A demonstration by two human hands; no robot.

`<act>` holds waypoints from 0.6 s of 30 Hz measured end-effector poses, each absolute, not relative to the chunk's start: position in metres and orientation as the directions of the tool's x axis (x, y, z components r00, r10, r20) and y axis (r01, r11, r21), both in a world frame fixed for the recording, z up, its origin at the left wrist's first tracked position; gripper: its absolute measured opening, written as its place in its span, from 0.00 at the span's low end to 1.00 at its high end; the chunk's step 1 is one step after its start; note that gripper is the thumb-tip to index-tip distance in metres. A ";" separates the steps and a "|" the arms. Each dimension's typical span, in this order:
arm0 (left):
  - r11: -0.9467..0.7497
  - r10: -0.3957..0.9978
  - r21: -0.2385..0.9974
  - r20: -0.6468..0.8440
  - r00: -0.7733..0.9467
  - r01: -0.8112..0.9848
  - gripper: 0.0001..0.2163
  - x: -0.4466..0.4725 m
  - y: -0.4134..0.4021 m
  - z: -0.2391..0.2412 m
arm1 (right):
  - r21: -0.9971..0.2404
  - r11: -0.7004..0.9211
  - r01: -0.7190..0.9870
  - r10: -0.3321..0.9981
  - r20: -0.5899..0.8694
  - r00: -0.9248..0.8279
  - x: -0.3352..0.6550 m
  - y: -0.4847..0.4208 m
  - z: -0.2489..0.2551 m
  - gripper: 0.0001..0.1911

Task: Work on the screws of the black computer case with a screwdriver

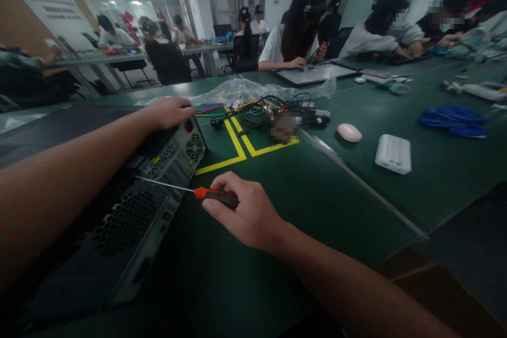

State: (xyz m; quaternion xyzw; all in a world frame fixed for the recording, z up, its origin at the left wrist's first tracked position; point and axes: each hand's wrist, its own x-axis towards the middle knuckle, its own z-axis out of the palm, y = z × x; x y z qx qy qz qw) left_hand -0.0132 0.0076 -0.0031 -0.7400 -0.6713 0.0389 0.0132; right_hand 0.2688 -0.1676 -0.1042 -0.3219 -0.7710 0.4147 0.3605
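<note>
A black desktop computer case (166,211) is on the green table at the left, its rear panel with vents and ports facing right. My left hand (170,112) lies over the far upper corner of the case, with its fingers curled at the edge; the fingertips are partly hidden. In my right hand (247,211) is a screwdriver (202,193) with an orange and black handle. Its long thin shaft points left, and the tip meets the rear panel below my left forearm. I cannot tell whether the tip sits in a screw.
Behind the case lie tangled cables (257,111) and clear plastic wrap (237,87). Yellow tape (237,142) marks the table. To the right are a pink oval object (349,132), a white box-shaped device (393,153) and a blue bundle (453,120). Several people sit across the table.
</note>
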 end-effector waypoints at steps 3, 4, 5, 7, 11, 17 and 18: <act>-0.089 0.995 -0.081 -0.043 0.085 0.993 0.37 -0.010 0.005 -0.001 | -0.867 0.448 0.218 0.807 0.288 -0.515 0.268 -0.168 -0.106 0.15; -0.087 0.996 -0.082 -0.042 0.084 0.993 0.37 -0.009 0.005 -0.001 | -0.864 0.452 0.224 0.808 0.290 -0.512 0.268 -0.168 -0.107 0.15; -0.086 0.996 -0.079 -0.041 0.083 0.993 0.36 -0.009 0.004 -0.001 | -0.861 0.455 0.228 0.808 0.292 -0.513 0.268 -0.168 -0.107 0.13; -0.085 0.996 -0.072 -0.046 0.082 0.994 0.36 -0.008 0.004 -0.001 | -0.855 0.463 0.233 0.804 0.295 -0.517 0.267 -0.167 -0.108 0.11; -0.074 0.996 -0.079 -0.045 0.071 0.994 0.36 -0.009 0.005 -0.001 | -0.848 0.477 0.232 0.799 0.307 -0.518 0.267 -0.167 -0.108 0.10; -0.097 0.995 -0.087 -0.031 0.095 0.991 0.35 -0.015 0.009 -0.003 | -0.846 0.488 0.214 0.791 0.326 -0.518 0.268 -0.168 -0.107 0.09; -0.101 0.995 -0.082 -0.026 0.099 0.992 0.35 -0.016 0.009 -0.003 | -0.847 0.486 0.216 0.791 0.321 -0.521 0.268 -0.168 -0.107 0.09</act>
